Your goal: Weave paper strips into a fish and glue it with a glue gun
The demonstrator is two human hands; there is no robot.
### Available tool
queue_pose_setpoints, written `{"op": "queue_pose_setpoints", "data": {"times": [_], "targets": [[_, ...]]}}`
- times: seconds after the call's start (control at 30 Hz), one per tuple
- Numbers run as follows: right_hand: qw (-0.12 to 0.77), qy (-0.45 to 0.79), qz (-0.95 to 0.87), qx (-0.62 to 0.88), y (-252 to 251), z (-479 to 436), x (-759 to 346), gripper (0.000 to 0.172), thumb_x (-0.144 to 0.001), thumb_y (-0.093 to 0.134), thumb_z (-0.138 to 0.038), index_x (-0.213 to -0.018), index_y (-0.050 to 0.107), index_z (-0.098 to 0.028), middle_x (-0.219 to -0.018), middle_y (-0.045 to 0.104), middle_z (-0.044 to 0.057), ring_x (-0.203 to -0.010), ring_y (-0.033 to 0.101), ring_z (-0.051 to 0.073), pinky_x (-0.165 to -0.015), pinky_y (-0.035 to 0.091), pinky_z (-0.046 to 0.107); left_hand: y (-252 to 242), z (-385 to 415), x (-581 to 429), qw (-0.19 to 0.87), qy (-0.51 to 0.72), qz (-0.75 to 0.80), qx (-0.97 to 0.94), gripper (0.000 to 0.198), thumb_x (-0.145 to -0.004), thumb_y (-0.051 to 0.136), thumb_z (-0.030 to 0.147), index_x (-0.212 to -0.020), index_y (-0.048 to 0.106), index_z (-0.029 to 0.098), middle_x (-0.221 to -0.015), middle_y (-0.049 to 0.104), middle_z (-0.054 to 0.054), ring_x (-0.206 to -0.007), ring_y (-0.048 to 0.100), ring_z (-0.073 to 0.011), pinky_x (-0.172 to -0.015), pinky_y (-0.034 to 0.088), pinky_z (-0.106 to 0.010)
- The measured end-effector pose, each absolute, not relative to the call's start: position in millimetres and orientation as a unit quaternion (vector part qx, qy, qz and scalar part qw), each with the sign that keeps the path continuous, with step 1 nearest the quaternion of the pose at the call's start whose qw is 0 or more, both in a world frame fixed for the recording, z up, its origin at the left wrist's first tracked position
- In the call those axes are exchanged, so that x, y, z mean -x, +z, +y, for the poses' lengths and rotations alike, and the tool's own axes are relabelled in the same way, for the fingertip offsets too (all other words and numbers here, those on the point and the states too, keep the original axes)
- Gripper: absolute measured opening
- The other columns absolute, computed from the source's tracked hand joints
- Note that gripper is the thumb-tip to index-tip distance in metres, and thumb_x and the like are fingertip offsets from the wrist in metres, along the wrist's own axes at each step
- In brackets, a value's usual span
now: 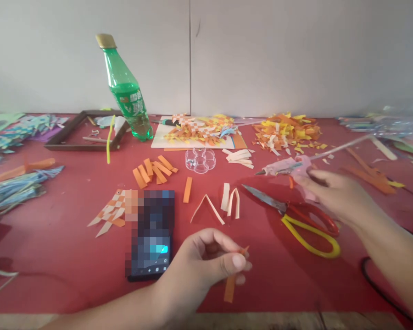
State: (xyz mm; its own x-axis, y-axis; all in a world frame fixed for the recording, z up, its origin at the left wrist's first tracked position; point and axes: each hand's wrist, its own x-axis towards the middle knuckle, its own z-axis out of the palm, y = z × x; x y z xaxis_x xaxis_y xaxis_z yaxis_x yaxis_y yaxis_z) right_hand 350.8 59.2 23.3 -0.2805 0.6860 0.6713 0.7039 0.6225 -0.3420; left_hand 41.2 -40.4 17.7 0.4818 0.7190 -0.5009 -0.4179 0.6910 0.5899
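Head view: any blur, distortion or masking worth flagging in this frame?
In the head view, the right hand and the pink hot-glue gun it grips are motion-blurred; the black phone is pixelated over; the green plastic bottle leans, likely lens distortion; the left hand pinching an orange paper strip is sharp; lighting soft, no glare.

- We count one green bottle [127, 94], upper left of centre.
- One glue gun [282, 167] and one pair of scissors [284, 208], right of centre.
- One phone [151, 238] and one orange strip [229, 288], lower centre.
- One wooden frame [64, 137], upper left.
- One clear tray [200, 160], centre.
- Two heaps of paper cuttings [285, 130], upper centre.
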Motion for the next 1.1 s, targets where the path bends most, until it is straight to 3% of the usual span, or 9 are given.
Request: {"op": "queue_pose_setpoints", "data": {"times": [0.13,0.23,0.3,0.4,0.47,0.57,0.67,0.93,1.1], "targets": [[0.299,-0.085,-0.825,0.472,6.4,66.0,-368.0,0.025,-0.086,0.065,-0.015,-0.062,0.063,-0.022,-0.036,0.054,-0.007,-0.024,0.049,0.007,-0.026,0.029,0.014,19.3,-39.8,-41.1,0.845,0.343,0.379,-0.159,0.028,-0.067,0.086,0.025,-0.075,0.061,0.016,-0.081,0.071,-0.001,-0.077,0.07,-0.0133,-0.069,0.054,-0.024],[0.301,-0.137,-0.803,0.496,0.0,70.2,-368.0,0.031,-0.086,0.066,-0.029,-0.057,0.059,-0.022,-0.042,0.054,-0.001,-0.031,0.05,0.01,-0.031,0.03,0.019,18.4,-39.1,-38.6,0.857,0.354,0.357,-0.117,0.03,-0.067,0.087,0.023,-0.079,0.06,0.017,-0.082,0.071,-0.001,-0.074,0.07,-0.012,-0.069,0.053,-0.024],[0.315,-0.168,-0.777,0.518,3.6,64.7,-356.5,0.028,-0.084,0.067,-0.037,-0.062,0.061,-0.02,-0.052,0.056,0.004,-0.046,0.057,0.015,-0.041,0.038,0.024,18.7,-39.8,-35.9,0.86,0.357,0.354,-0.091,0.032,-0.067,0.087,0.024,-0.081,0.059,0.018,-0.081,0.07,0.0,-0.073,0.07,-0.0128,-0.068,0.053,-0.025],[0.336,-0.172,-0.751,0.541,20.1,37.3,-317.0,0.018,-0.086,0.064,-0.036,-0.088,0.066,-0.018,-0.082,0.065,0.014,-0.081,0.065,0.029,-0.067,0.05,0.039,23.0,-42.6,-31.4,0.852,0.375,0.359,-0.064,0.033,-0.067,0.087,0.026,-0.083,0.059,0.02,-0.082,0.07,0.002,-0.077,0.071,-0.0146,-0.07,0.054,-0.027],[0.329,-0.092,-0.772,0.536,33.0,11.0,-280.8,0.015,-0.093,0.053,-0.031,-0.09,0.065,-0.023,-0.087,0.068,0.007,-0.08,0.066,0.022,-0.071,0.053,0.034,27.1,-45.1,-29.5,0.84,0.402,0.359,-0.055,0.032,-0.067,0.087,0.026,-0.084,0.06,0.021,-0.082,0.069,0.002,-0.08,0.069,-0.0132,-0.074,0.053,-0.028],[0.327,0.305,-0.761,0.47,44.4,-21.3,-231.8,0.018,-0.094,0.053,-0.029,-0.083,0.066,-0.023,-0.08,0.068,0.001,-0.072,0.066,0.014,-0.065,0.055,0.026,30.3,-48.1,-29.2,0.821,0.441,0.357,-0.066,0.031,-0.068,0.087,0.027,-0.086,0.062,0.021,-0.08,0.067,0.003,-0.075,0.063,-0.0096,-0.073,0.049,-0.023],[0.321,0.484,-0.684,0.441,41.6,-31.0,-204.0,0.018,-0.093,0.056,-0.031,-0.088,0.07,-0.021,-0.083,0.069,0.001,-0.077,0.066,0.013,-0.068,0.054,0.023,27.0,-49.2,-30.8,0.807,0.463,0.353,-0.096,0.029,-0.071,0.084,0.028,-0.088,0.062,0.021,-0.075,0.063,0.004,-0.067,0.057,-0.0078,-0.067,0.044,-0.02],[0.345,0.694,-0.488,0.401,14.9,-20.1,-186.2,0.021,-0.07,0.08,-0.038,-0.072,0.071,-0.019,-0.072,0.064,-0.002,-0.07,0.058,0.011,-0.069,0.047,0.025,18.0,-49.0,-31.8,0.771,0.488,0.375,-0.163,0.027,-0.073,0.082,0.031,-0.085,0.059,0.024,-0.073,0.061,0.005,-0.072,0.058,-0.01,-0.073,0.047,-0.022],[0.355,0.663,-0.496,0.434,16.3,-15.6,-196.2,0.02,-0.074,0.074,-0.038,-0.07,0.069,-0.019,-0.07,0.062,-0.001,-0.067,0.054,0.011,-0.065,0.044,0.026,24.3,-58.6,-13.4,0.685,0.512,0.457,-0.246,0.026,-0.082,0.072,0.039,-0.102,0.061,0.028,-0.113,0.064,-0.002,-0.096,0.063,-0.0173,-0.08,0.054,-0.029]]}}
